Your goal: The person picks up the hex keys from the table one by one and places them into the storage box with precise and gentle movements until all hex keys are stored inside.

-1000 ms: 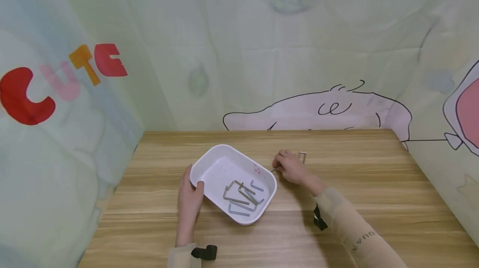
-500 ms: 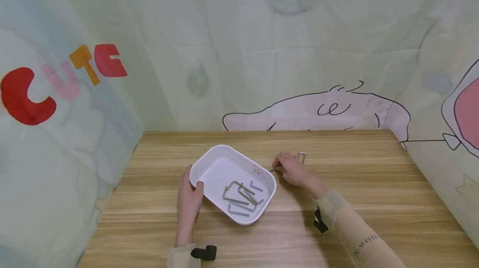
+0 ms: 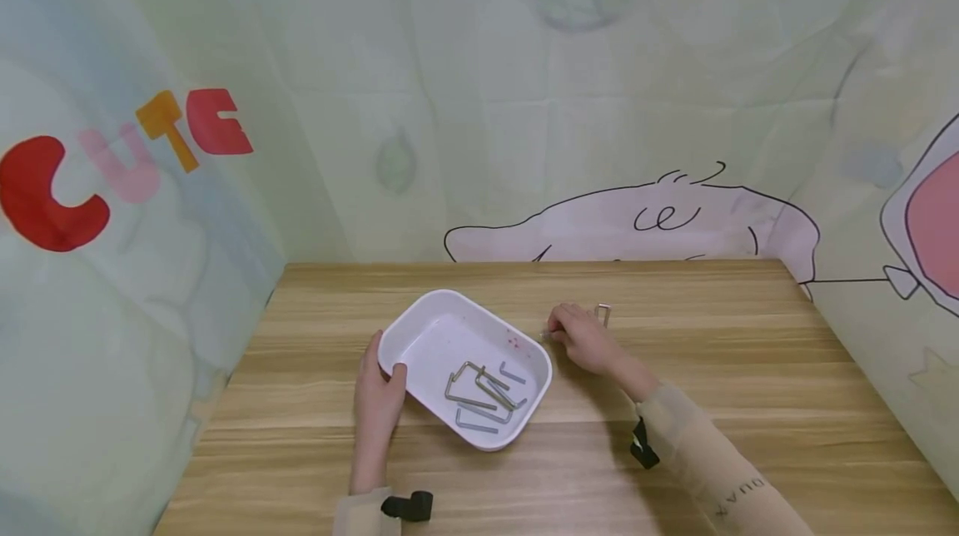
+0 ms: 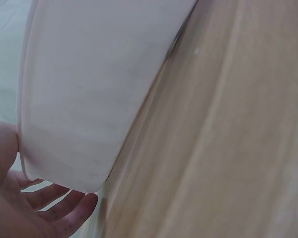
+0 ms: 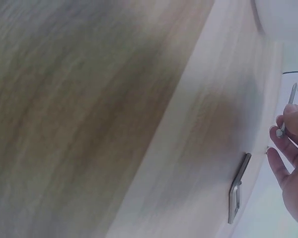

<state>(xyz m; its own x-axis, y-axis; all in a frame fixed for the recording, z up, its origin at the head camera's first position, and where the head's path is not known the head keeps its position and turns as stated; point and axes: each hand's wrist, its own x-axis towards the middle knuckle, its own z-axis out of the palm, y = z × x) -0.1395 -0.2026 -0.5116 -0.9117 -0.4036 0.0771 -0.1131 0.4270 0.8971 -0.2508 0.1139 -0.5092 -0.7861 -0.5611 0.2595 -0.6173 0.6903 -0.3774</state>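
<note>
A white plastic tray (image 3: 419, 311) holds several bent metal rods (image 3: 479, 394), some gold, some silver, L- and U-shaped. My left hand (image 3: 380, 399) grips the tray's left corner, thumb over the rim and fingers beneath, as the left wrist view also shows. Just off the tray's right corner, my right hand (image 3: 588, 338) pinches a thin silver metal rod (image 5: 291, 99) between thumb and fingers. One end of it looks pointed and the other thicker; its exact kind cannot be told. Close behind that hand a narrow U-shaped metal piece (image 3: 603, 314) lies on the table.
Tray and hands are over a wood-grain table (image 3: 300, 436). A printed cloth backdrop (image 3: 479, 103) rises along its back and sides. Small red marks (image 3: 513, 342) show on the tray's inner wall.
The metal rod in my right fingers has turned, showing less of its length toward the tray. The left hand, the tray and the pieces inside keep their places.
</note>
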